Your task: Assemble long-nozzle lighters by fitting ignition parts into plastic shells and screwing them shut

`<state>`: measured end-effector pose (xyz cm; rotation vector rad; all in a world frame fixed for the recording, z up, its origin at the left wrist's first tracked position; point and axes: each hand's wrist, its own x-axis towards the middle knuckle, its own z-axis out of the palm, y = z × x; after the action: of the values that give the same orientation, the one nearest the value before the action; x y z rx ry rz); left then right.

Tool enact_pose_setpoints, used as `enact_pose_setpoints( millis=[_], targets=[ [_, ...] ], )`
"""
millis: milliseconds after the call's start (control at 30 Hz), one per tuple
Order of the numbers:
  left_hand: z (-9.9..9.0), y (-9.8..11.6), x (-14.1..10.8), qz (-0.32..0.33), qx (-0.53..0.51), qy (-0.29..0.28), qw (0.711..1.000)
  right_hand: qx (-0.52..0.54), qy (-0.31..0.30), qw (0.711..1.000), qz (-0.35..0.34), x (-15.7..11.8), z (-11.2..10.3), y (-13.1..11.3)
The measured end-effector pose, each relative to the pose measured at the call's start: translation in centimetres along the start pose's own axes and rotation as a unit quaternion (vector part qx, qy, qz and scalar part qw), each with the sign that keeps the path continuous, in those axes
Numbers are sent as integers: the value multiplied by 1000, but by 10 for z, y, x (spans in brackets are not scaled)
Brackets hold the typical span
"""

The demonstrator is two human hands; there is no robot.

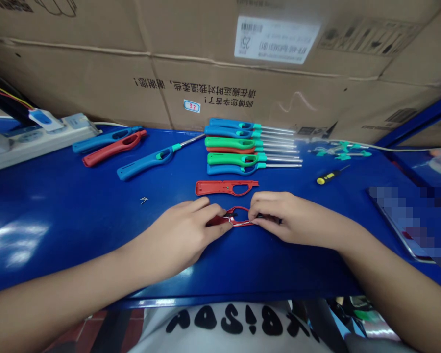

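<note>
A red lighter half-shell (241, 223) lies low over the blue table, with a pale wire and small dark parts inside it. My left hand (191, 228) pinches its left end between thumb and fingers. At its right end my right hand (279, 215) is closed with thumb and fingertips on the shell. Just beyond them rests another red half-shell (209, 188), its inner side up. Several small screws (143, 200) lie to the left of my left hand.
Several assembled lighters (231, 143) are stacked behind the half-shells. A blue lighter (139, 165), loose shells (113, 147) and a power strip (40, 142) stand left. Rightward are a screwdriver (327, 177), metal-and-green parts (343, 150) and a flat device (400, 230). Cardboard boxes (106, 88) wall the back.
</note>
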<state>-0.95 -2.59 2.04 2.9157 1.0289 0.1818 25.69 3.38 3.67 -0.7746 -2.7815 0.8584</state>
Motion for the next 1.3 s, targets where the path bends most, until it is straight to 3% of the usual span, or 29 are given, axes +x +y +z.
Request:
enact_pose_setpoints(
  millis=[433,933,1300],
  targets=[
    [0,0,0,-2,-12,-6,1000,-18,22,999,18,1,2,-1],
    [1,-1,2,4,-8,17,1000,-66,-9,998,3,0,3,-2],
    [3,-2,2,3,5,6,1000,-30,17,999,24,6,5,1]
  ],
)
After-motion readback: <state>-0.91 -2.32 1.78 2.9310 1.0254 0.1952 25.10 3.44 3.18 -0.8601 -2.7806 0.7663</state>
